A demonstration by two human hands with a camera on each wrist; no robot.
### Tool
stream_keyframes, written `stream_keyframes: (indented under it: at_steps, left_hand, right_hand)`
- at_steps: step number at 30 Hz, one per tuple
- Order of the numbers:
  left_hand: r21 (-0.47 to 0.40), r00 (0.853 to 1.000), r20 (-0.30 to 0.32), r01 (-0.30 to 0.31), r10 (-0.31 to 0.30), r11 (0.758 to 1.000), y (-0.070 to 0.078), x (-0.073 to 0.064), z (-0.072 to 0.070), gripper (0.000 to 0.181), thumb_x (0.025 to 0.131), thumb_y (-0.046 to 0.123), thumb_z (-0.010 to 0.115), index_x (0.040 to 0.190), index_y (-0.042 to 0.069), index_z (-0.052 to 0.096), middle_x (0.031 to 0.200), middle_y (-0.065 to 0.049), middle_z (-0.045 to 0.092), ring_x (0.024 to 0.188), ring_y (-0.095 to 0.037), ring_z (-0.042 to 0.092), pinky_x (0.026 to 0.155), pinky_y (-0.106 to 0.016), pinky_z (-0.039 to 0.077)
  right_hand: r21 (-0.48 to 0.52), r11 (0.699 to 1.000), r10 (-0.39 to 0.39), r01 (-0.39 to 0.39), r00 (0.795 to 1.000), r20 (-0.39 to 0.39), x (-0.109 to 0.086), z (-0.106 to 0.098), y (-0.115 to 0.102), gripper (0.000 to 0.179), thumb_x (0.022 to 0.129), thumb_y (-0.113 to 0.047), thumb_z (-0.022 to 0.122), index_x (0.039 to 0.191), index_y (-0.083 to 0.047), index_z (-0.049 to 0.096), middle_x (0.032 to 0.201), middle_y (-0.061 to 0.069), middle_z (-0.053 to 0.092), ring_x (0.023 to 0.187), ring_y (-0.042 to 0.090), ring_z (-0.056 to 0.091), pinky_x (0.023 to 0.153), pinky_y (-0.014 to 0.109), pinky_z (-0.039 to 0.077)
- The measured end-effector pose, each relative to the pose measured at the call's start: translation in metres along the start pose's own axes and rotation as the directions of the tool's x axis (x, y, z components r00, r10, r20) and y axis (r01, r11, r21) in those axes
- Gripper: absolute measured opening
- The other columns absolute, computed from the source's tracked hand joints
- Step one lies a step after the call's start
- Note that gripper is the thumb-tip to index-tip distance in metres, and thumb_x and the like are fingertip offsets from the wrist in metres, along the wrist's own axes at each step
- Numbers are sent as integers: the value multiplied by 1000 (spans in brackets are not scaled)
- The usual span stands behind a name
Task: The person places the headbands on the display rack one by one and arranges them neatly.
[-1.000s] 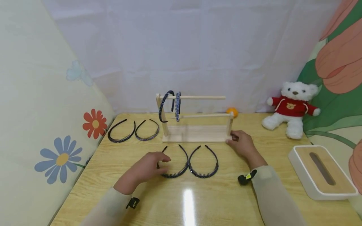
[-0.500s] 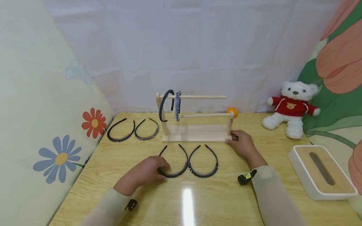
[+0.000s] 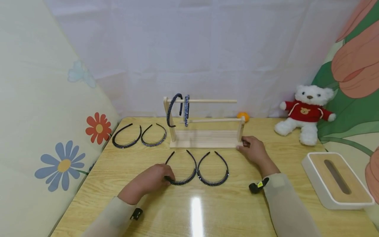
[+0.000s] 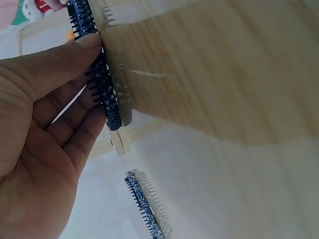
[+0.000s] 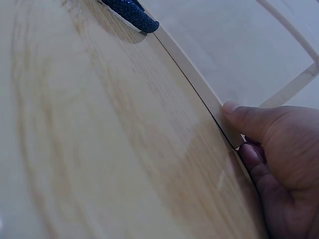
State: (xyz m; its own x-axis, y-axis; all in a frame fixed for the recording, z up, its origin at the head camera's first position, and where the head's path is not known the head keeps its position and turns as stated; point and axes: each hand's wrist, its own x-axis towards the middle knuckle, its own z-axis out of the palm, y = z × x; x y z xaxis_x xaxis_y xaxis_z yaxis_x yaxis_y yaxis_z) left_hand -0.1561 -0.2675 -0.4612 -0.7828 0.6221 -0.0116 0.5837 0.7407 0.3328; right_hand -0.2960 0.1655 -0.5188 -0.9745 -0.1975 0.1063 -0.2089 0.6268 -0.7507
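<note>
A glossy wood-grain table (image 3: 237,214) is backed by a white cloth (image 3: 189,49). Near the middle of the table, in front of a wooden rack (image 3: 207,136), a dark, toothed headband (image 3: 185,182) is pinched at its left side by the left hand (image 3: 154,177), with the thumb laid on one face and the fingers curled against the other. Whether this band is fully clear of the table cannot be told. A second headband (image 3: 213,183) is laid just beside it, two further headbands (image 3: 154,144) are laid left of the rack, and two are hung on its upper bar (image 3: 213,101). The right end of the rack's base is gripped between the thumb and fingers of the right hand (image 3: 254,149).

The held band can be expected to be light, thin and springy, with legs that may flex or twist if squeezed. A firm hold is best taken on the broad, toothed stretch, where slipping seems unlikely; the narrow tips are better left free. The teeth might be snagged or snapped under careless pressure.
</note>
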Motion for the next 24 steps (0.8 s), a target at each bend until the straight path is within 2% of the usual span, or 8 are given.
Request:
stream_keyframes:
  at_steps: [19,24]
  left_hand:
    - [-13,1000,14,27,-27,1000,0,-2,-1,16,93,1,84,103,14,84,103,5,78,99,-15,73,91,-36,64]
    - [-9,1000,11,14,-14,1000,2,-2,-2,16,93,1,83,103,13,84,103,4,78,98,-16,74,90,-36,65]
  right_hand:
    - [-6,1000,26,-26,999,26,0,-1,-2,58,103,-24,79,151,4,61,146,29,62,131,43,67,112,54,57]
    - [-2,999,32,-32,999,28,0,-1,-2,58,103,-23,79,151,4,61,146,28,62,131,42,67,112,54,57]
